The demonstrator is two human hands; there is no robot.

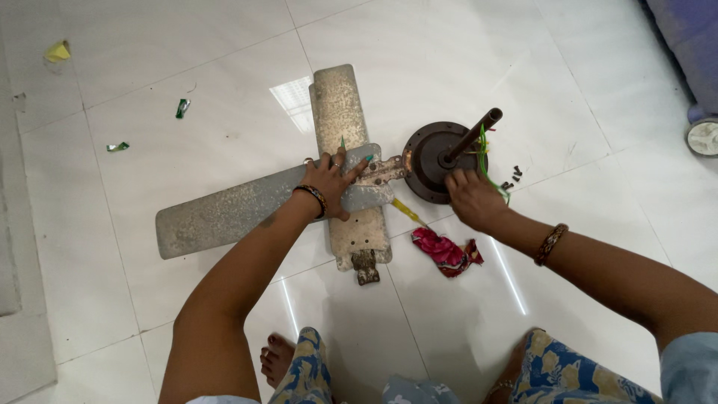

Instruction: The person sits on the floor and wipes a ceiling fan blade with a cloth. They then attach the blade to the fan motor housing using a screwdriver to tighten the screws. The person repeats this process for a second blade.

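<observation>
A dusty ceiling fan lies taken apart on the white tiled floor. My left hand (329, 183) presses flat on the inner end of a long grey blade (224, 213), whose rusty bracket (381, 170) meets the dark round motor housing (432, 158). My right hand (473, 198) grips the near rim of that housing, fingers curled. A dark rod (473, 135) sticks up from the motor, with green and yellow wires (486, 161) beside it. A second loose blade (345, 150) lies crosswise under the first.
A pink cloth (447, 253) lies by my right wrist, near a yellow-handled tool (407, 212). Small dark screws (513, 176) sit right of the motor. Green scraps (182, 108) and a yellow scrap (57, 51) litter the far left. A wheel (703, 137) shows at the right edge.
</observation>
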